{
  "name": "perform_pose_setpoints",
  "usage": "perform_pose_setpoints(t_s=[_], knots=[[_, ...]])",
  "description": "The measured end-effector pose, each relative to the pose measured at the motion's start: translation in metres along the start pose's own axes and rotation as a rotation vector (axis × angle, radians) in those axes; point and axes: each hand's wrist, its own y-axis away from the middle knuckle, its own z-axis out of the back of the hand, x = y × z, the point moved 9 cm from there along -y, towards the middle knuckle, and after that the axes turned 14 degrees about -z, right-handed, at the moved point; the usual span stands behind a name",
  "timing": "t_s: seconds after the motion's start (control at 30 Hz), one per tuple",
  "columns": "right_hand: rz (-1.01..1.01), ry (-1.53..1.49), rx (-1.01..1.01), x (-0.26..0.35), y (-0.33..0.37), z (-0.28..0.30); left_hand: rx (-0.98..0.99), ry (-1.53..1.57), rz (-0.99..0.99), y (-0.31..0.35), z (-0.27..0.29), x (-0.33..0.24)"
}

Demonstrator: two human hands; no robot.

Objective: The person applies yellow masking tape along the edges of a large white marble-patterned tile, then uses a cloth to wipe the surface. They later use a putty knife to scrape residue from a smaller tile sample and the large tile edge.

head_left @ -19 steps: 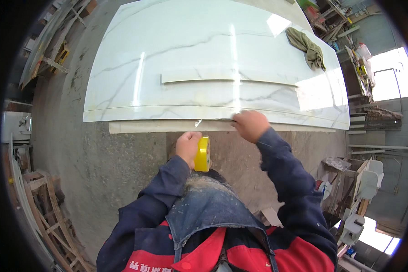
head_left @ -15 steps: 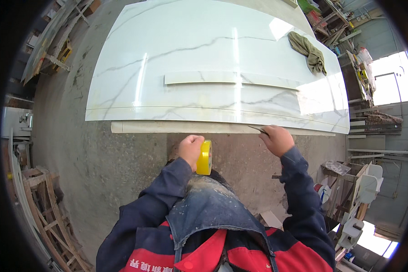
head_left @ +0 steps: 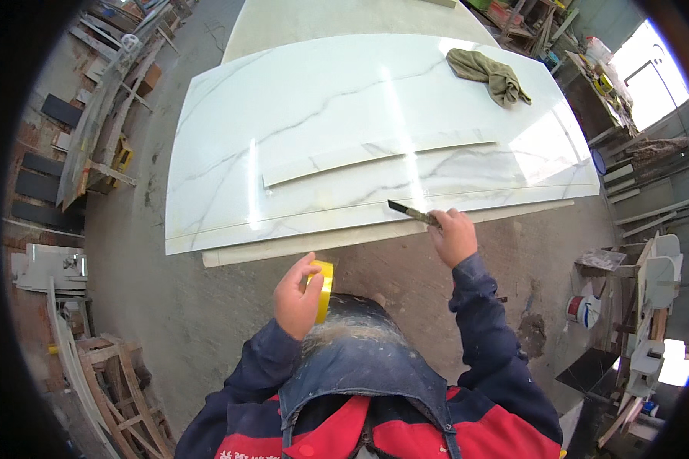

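Note:
My left hand point(head_left: 295, 297) is closed round a roll of yellow tape point(head_left: 324, 294), held above my apron, just short of the slab's near edge. In my right hand point(head_left: 455, 236) is a slim flat tool with a black slanted tip point(head_left: 412, 212) and a dull greenish handle; whether it is a knife or a brush I cannot tell. Its tip points left, over the near edge of a large white marble-patterned slab point(head_left: 298, 96). A narrow strip point(head_left: 375, 155) of the same pattern lies on the slab. Along the near edge runs a thin straight line.
A crumpled olive cloth point(head_left: 488, 74) lies on the slab's far right. A pale board point(head_left: 283, 249) shows below the near edge. Wooden frames point(head_left: 119, 390) stand at lower left, a white bucket point(head_left: 583, 310) and racks with white pieces point(head_left: 658, 279) at right.
The view has turned, so the slab now sits tilted. My right hand has turned the tool, showing its broad side. My left hand has turned, and the tape roll is partly behind its fingers.

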Motion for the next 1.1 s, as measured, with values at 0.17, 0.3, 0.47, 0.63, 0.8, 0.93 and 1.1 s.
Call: perform_pose_setpoints(t_s=[0.17, 0.3, 0.47, 0.63, 0.8, 0.93, 1.1], knots=[[0.109, 0.232, -0.066, 0.001, -0.056, 0.000, -0.063, -0.124, -0.155, 0.007, 0.037, -0.032], [0.177, 0.006, -0.043, 0.036, -0.054, 0.001, -0.128, -0.163, -0.168, 0.012, 0.067, -0.058], [0.150, -0.778, 0.654, 0.165, 0.024, -0.014, -0.063, -0.286, -0.272, -0.008, 0.080, -0.074], [0.176, -0.770, 0.691, 0.260, 0.047, -0.018, 0.050, -0.296, -0.391, -0.043, 0.094, -0.081], [-0.051, -0.805, 0.594, 0.294, 0.023, -0.050, 0.102, -0.231, -0.440, -0.077, 0.135, -0.066], [-0.275, -0.841, 0.704, 0.329, 0.008, -0.086, 0.154, -0.298, -0.596, -0.105, 0.174, -0.059], [-0.461, -0.978, 0.798, 0.363, 0.001, -0.121, 0.243, -0.290, -0.949, -0.129, 0.205, -0.055]])
